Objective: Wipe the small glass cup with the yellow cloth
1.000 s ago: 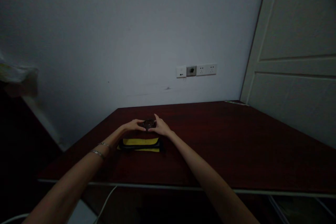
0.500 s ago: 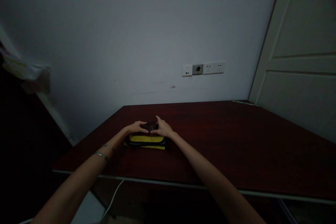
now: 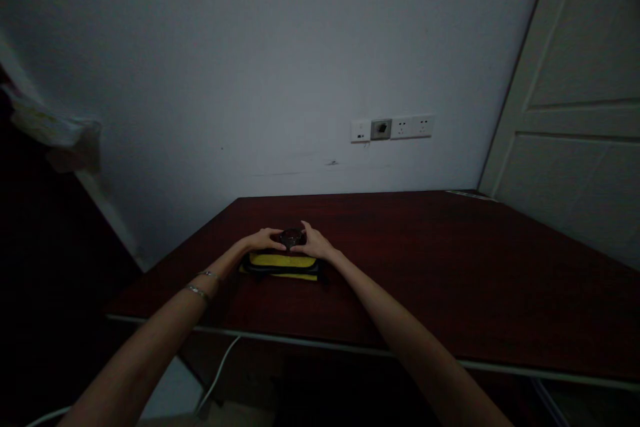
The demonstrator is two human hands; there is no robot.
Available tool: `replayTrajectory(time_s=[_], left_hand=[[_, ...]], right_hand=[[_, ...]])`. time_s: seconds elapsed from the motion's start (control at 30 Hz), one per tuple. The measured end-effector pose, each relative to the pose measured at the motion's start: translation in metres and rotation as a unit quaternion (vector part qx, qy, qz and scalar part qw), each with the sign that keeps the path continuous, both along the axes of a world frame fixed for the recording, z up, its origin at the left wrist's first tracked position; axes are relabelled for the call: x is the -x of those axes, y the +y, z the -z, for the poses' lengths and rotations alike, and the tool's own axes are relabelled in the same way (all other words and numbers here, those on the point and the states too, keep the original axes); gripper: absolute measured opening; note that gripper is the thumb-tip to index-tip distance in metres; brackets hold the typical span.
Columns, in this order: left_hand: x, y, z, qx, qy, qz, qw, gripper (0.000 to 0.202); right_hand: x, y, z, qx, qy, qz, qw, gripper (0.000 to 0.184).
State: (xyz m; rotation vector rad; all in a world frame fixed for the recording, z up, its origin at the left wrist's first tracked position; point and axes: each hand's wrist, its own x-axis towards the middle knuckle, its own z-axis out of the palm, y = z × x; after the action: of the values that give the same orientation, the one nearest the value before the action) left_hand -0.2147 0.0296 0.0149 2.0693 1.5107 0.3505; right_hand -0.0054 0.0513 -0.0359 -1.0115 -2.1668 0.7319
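Note:
A small, round, dark glass dish (image 3: 291,238) sits just behind a folded yellow and black cloth (image 3: 283,261) on the dark red tabletop. My left hand (image 3: 264,240) grips the dish from its left side, with the thumb low at the near edge. From the opposite side my right hand (image 3: 317,244) holds it too, thumb towards the front and a finger pointing up past the rim. Poor light hides the dish's contents and whether its base touches the table.
The dark red table (image 3: 450,280) runs up to a pale wall with a row of sockets (image 3: 393,127). A panelled door (image 3: 575,147) stands at the right. Below the front edge hangs a white cable (image 3: 220,370). A pale bag-like thing (image 3: 65,133) is at the far left.
The camera view has shifted slightly. Both hands stay around the glass dish, and the folded cloth lies as before in front of it.

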Motion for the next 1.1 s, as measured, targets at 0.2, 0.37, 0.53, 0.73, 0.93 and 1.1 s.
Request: replayTrajectory(time_s=[0.2, 0.37, 0.53, 0.73, 0.93, 1.1], left_hand=[[0.025, 0.008, -0.011, 0.047, 0.044, -0.052, 0.997, 0.076], [0.053, 0.0, -0.029, 0.073, 0.094, -0.023, 0.993, 0.056], [0.056, -0.021, -0.029, 0.116, 0.106, 0.027, 0.987, 0.029], [0.047, -0.034, -0.029, 0.081, 0.162, 0.013, 0.983, 0.02], [0.038, -0.039, -0.044, 0.025, 0.255, 0.011, 0.967, 0.018], [0.018, -0.051, -0.049, -0.139, 0.387, -0.009, 0.911, 0.018]], right_hand=[[-0.022, 0.005, -0.014, 0.053, -0.016, -0.019, 0.998, 0.092], [-0.052, -0.006, -0.037, 0.025, -0.077, -0.086, 0.993, 0.047], [-0.056, -0.025, -0.043, 0.079, -0.137, -0.142, 0.977, 0.047], [-0.048, -0.035, -0.038, 0.063, -0.173, -0.15, 0.971, 0.036], [-0.055, -0.031, -0.039, 0.091, -0.151, -0.181, 0.968, 0.035], [-0.064, -0.019, -0.047, 0.042, -0.138, -0.136, 0.98, 0.029]])
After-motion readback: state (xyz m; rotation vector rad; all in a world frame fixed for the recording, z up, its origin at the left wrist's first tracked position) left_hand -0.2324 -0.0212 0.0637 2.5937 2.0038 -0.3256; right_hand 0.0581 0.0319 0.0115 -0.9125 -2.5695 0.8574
